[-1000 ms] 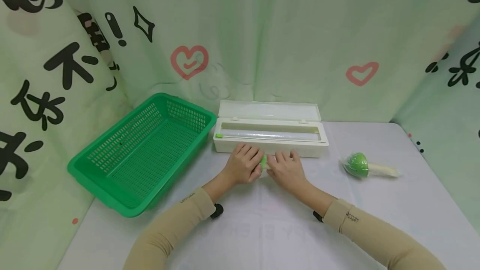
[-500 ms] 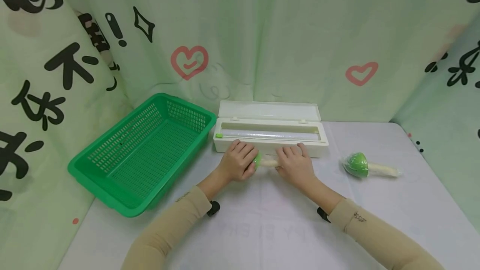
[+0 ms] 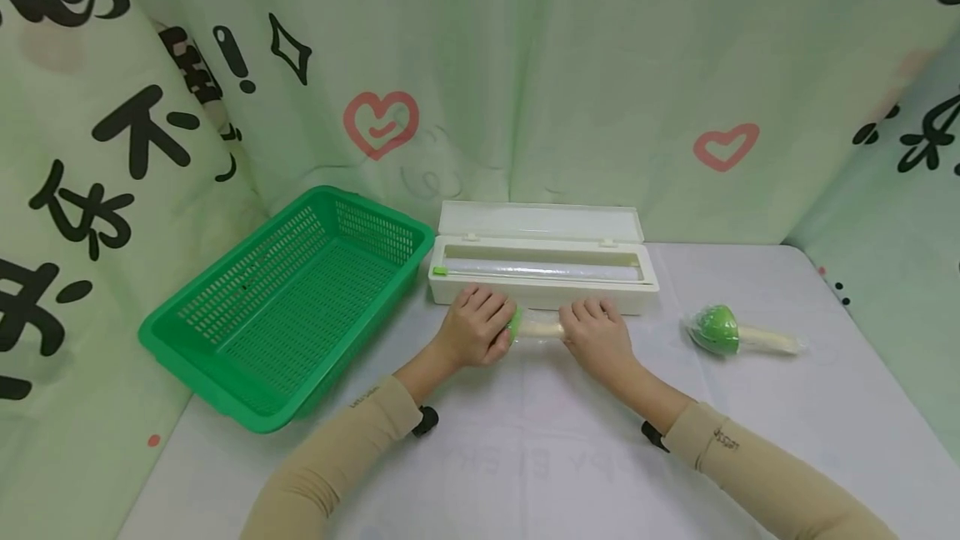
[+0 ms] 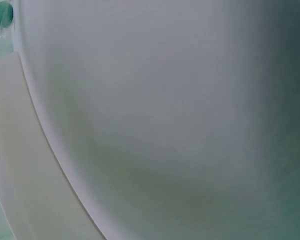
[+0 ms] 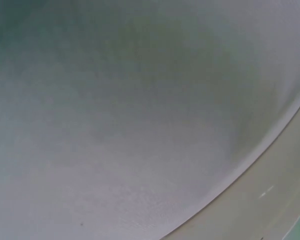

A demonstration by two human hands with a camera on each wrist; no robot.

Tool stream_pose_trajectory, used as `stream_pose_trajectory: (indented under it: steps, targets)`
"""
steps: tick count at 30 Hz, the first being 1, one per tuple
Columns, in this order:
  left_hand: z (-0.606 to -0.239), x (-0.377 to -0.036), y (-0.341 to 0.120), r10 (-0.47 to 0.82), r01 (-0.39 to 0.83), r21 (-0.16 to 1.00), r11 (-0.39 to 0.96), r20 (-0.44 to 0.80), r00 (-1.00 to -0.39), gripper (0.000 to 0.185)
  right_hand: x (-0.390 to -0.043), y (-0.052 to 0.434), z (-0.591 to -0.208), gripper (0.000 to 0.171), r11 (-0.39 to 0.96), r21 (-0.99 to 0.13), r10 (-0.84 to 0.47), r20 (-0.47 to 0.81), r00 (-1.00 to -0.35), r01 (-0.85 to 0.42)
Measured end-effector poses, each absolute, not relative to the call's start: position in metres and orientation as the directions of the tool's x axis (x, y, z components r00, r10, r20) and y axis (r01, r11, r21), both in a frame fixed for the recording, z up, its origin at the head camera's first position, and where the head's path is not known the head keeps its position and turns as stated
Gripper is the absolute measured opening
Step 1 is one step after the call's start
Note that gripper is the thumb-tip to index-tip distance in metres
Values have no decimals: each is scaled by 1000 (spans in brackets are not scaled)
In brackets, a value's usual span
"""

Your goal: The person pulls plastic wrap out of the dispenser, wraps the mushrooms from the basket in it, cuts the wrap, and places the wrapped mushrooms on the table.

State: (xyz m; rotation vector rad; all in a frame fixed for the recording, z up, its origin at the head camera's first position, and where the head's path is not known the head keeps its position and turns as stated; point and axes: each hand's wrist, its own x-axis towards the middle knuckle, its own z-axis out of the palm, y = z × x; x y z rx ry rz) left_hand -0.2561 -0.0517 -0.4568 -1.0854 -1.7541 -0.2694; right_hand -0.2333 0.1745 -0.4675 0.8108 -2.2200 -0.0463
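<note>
In the head view, a mushroom-shaped thing (image 3: 540, 326) with a green cap and a cream stem lies between both hands in front of the white box. My left hand (image 3: 476, 327) grips its cap end, hiding most of the green. Around the far end of the stem are the curled fingers of my right hand (image 3: 597, 338). Clear film seems to cover the stem. A white cling film dispenser (image 3: 543, 300) stands just behind the hands, lid up, with a roll of film (image 3: 540, 269) inside. Neither wrist view shows the hands.
To the left stands a green mesh basket (image 3: 288, 394), angled on the white table (image 3: 525, 473). A second green-capped mushroom shape (image 3: 716, 330), wrapped in clear film, lies at the right. Printed curtains (image 3: 585, 90) hang behind and at both sides.
My right hand has slid right from beside the cap to the stem's far end, uncovering the cream stem. The left hand has shifted slightly left with the cap.
</note>
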Motion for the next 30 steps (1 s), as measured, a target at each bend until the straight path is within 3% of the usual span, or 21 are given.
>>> stream_pose_trajectory:
  steps: [7,15,18,23,30]
  targets:
    - [-455,-257,-51,530,774,-265,575,841,-106,43,-226,180,-458,37,820,224,-537,619,-573,-526]
    - [-449,-258,-46,521,770,-239,591,843,-138,48,-216,197,-448,29,793,194,-542,658,-522,-578]
    - [-446,-256,-36,532,791,-219,571,832,-154,51,-211,207,-445,36,804,173,-510,693,-510,-569]
    - [-438,-247,-16,621,841,-197,503,760,-194,54,-205,233,-440,47,834,86,-431,718,-547,-545]
    - [-431,-230,19,757,882,-217,419,619,-207,50,-191,276,-436,50,854,-7,-335,757,-561,-520]
